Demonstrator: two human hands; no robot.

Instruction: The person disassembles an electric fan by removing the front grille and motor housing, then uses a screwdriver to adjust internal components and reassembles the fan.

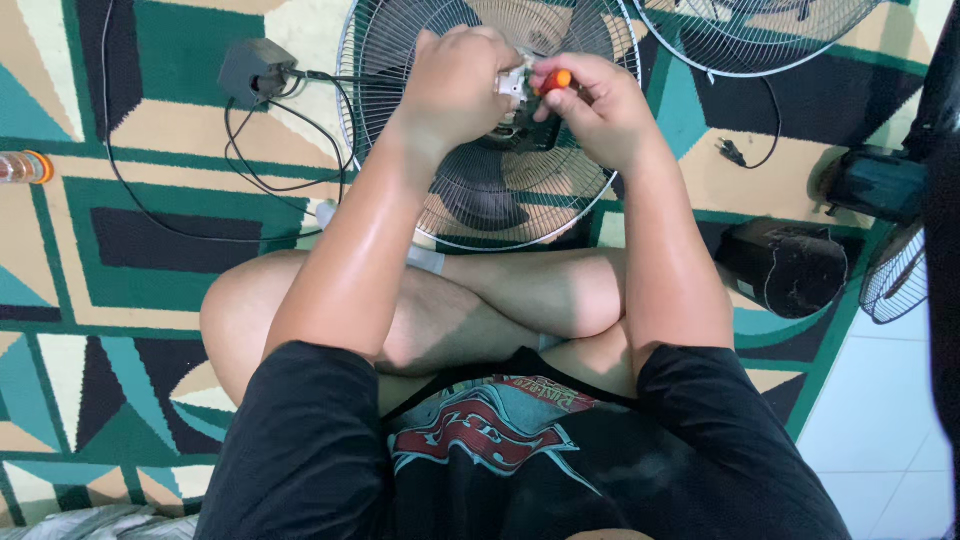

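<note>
I sit cross-legged on a patterned mat. My left hand [455, 85] is closed around a small white part [512, 84] held above a round wire fan grille [400, 60]. My right hand [595, 105] grips a tool with an orange handle [556, 80], its tip against the white part. Both hands meet over the dark fan hub [500, 160] at the centre of the grille. The tool's tip is hidden by my fingers.
A grey power adapter [255, 68] with black cables [250, 170] lies left of the grille. A second wire grille [750, 35] lies at top right. A black motor housing [785, 265] and dark fan parts [880, 185] sit at right. A bottle [22, 166] pokes in at far left.
</note>
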